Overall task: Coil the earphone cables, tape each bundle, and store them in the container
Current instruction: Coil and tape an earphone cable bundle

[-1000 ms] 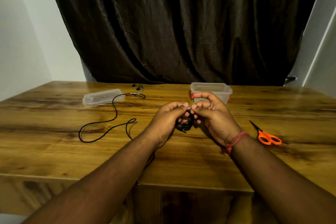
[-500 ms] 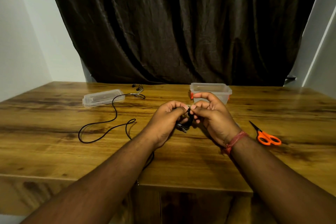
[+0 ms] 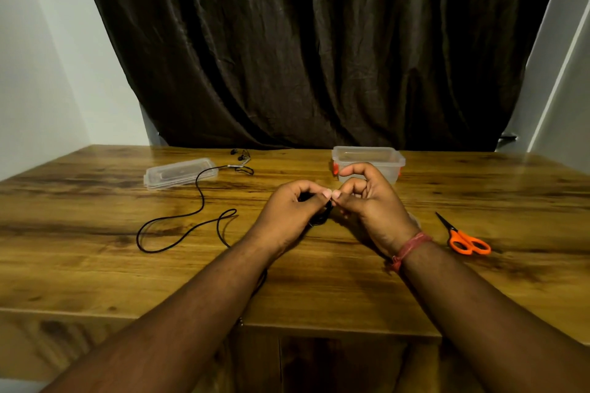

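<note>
A small coiled bundle of black earphone cable (image 3: pixel 321 217) hangs between my two hands above the middle of the wooden table (image 3: pixel 95 271). My left hand (image 3: pixel 292 210) grips the bundle with curled fingers. My right hand (image 3: pixel 367 198) pinches it at the top, thumb against fingertip; whether tape is between the fingers cannot be told. A second black earphone cable (image 3: pixel 198 210) lies uncoiled on the table to the left, its earbuds (image 3: pixel 240 155) near the back. The clear open container (image 3: pixel 368 158) with orange clips stands behind my right hand.
The container's clear lid (image 3: pixel 180 173) lies flat at the back left. Orange-handled scissors (image 3: pixel 466 239) lie on the right. A dark curtain (image 3: pixel 319 41) hangs behind the table. The table's front edge runs below my forearms.
My hands have turned the bundle slightly and drawn closer over it, so less of the coil shows. The loose cable, lid, container and scissors have not moved.
</note>
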`<state>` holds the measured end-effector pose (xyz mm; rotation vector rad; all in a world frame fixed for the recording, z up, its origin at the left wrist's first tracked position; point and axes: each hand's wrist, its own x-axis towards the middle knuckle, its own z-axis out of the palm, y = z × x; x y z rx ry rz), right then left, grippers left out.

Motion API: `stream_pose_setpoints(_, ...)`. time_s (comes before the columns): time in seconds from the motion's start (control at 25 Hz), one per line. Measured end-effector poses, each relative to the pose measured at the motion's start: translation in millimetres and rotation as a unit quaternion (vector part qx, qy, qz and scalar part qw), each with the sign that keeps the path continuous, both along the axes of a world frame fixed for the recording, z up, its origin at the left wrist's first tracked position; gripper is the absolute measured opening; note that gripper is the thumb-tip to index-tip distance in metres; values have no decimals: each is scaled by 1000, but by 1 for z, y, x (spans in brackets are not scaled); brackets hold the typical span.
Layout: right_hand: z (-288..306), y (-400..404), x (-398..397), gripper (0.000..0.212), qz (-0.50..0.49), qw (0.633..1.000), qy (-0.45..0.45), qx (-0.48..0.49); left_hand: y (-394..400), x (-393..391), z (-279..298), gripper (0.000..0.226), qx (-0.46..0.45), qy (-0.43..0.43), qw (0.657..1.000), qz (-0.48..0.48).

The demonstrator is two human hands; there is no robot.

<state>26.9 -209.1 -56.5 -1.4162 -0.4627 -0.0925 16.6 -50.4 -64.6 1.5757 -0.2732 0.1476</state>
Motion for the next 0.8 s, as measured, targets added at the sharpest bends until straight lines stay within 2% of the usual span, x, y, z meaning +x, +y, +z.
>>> stream_pose_setpoints(0.16,0,-2,1,39,-7,1000,11,25,-3,0,2,10,-15,22,1000,-7)
stream_pose_setpoints(0.32,3,0,2,42,-10,1000,5,11,1,1,5,8,-26,38,999,-8)
stream_pose_setpoints(0.52,1,-11,8,35,-50,998,-8,38,1,-2,7,12,-53,40,998,1)
stream_pose_setpoints(0.68,-4,-9,4,37,-6,999,-3,36,-2,-6,-1,30,20,43,999,-24)
stream_pose_setpoints(0.8,-3,-6,4,37,-2,1000,-15,4,-2,-4,1,27,54,11,998,-16)
